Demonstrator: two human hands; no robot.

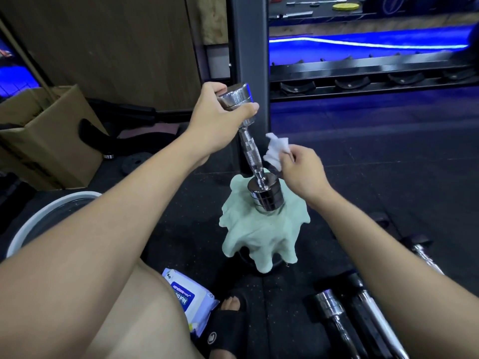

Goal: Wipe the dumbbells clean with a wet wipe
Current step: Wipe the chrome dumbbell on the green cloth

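My left palm covers part of the dumbbell's top head (237,97). The green towel (259,229) hides whatever it's draped over. Wipes pack (190,303) is half behind my knee, print too small to read. Chrome bars (334,314) bottom right run off the edge.

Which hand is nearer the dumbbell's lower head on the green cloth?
Right. The right hand, pinching the wet wipe, sits just beside and above the lower head. The left hand grips the dumbbell's top head, far up the handle.
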